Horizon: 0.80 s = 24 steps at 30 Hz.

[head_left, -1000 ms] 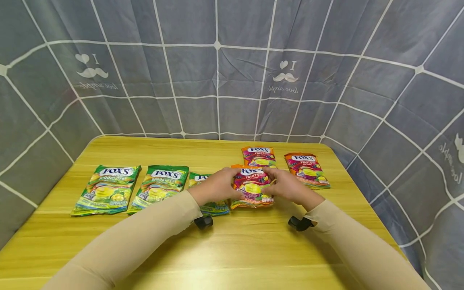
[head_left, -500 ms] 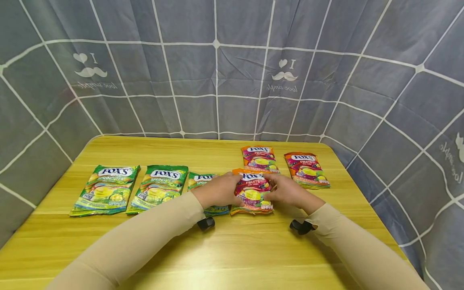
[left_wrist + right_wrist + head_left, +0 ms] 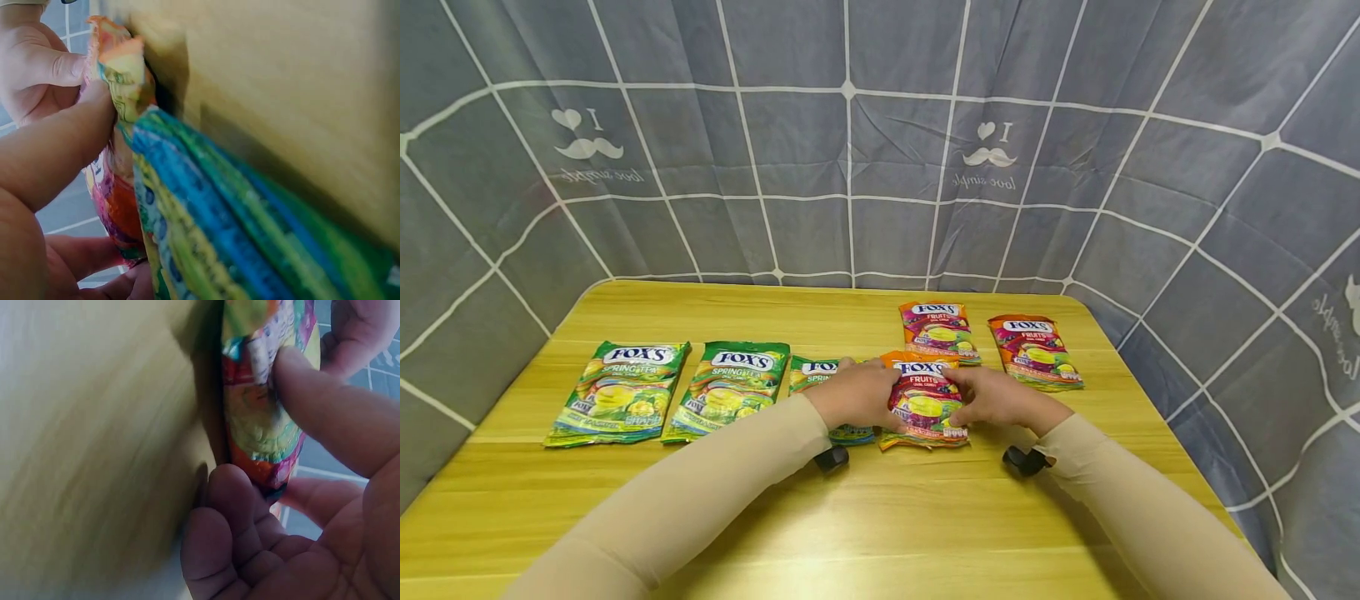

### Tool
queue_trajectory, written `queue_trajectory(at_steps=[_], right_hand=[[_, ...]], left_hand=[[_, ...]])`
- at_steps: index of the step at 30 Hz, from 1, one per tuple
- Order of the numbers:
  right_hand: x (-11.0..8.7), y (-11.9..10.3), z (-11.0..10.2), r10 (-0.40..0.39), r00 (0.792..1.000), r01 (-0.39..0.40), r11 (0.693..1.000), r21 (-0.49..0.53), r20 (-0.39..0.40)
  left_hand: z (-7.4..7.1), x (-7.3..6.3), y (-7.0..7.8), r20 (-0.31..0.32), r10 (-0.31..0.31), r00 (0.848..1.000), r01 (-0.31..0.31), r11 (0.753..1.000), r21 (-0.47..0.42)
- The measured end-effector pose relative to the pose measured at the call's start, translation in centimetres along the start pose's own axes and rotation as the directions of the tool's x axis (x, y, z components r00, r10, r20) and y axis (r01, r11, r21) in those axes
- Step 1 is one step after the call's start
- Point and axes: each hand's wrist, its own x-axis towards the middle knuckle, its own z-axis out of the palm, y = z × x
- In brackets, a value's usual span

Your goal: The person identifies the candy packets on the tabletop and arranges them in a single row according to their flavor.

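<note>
Fox's Fruits candy packet (image 3: 922, 406), one, red-purple with orange ends: I am holding it low at the tabletop (image 3: 880, 533), right of the middle, its printed face showing upward; whether it is touching the wood, I cannot tell.

Nearest: beige sleeves (image 3: 700, 508), two, reaching in from the lower corners, with black wrist devices (image 3: 832, 458) sitting at the cuffs.

Hands, two, both closing narrowly on that packet. Left hand (image 3: 859, 393): gripping the left edge, thumb pressing on it, fingers curling behind. Right hand (image 3: 1000, 398): pinching the right edge, thumb resting on the printed face, fingers bending round the side.

Green Spring Tea packets, three, lying in a row to the left. First green packet (image 3: 808, 373): lying just beside the held one, the left hand partly hiding it. Second green packet (image 3: 727, 387) and third green packet (image 3: 617, 392): lying farther leftward, labels showing.

Farther back, red Fruits packets, two. Rear packet (image 3: 937, 329): lying just behind the held one. Right packet (image 3: 1035, 352): lying apart, beyond the right hand.

Backdrop: grey curtain (image 3: 850, 167), hanging behind, bearing white grid lines.
</note>
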Motion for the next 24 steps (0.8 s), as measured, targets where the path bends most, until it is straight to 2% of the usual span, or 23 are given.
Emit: queue_trajectory(at_steps=[8, 14, 24], right_hand=[[0.42, 0.33, -0.26, 0.0, 0.999, 0.001, 1.0, -0.021, 0.049], [0.73, 0.21, -0.34, 0.011, 0.997, -0.009, 0.999, -0.034, 0.074], [0.84, -0.1, -0.34, 0.014, 0.996, -0.009, 0.998, -0.067, 0.088]], left_hand=[[0.49, 0.73, -0.12, 0.016, -0.004, 1.0, 0.004, 1.0, 0.011], [0.41, 0.87, 0.09, 0.016, -0.009, 1.0, 0.009, 1.0, 0.0], [0.48, 0.92, 0.5, 0.005, -0.024, 1.0, 0.024, 0.999, 0.033]])
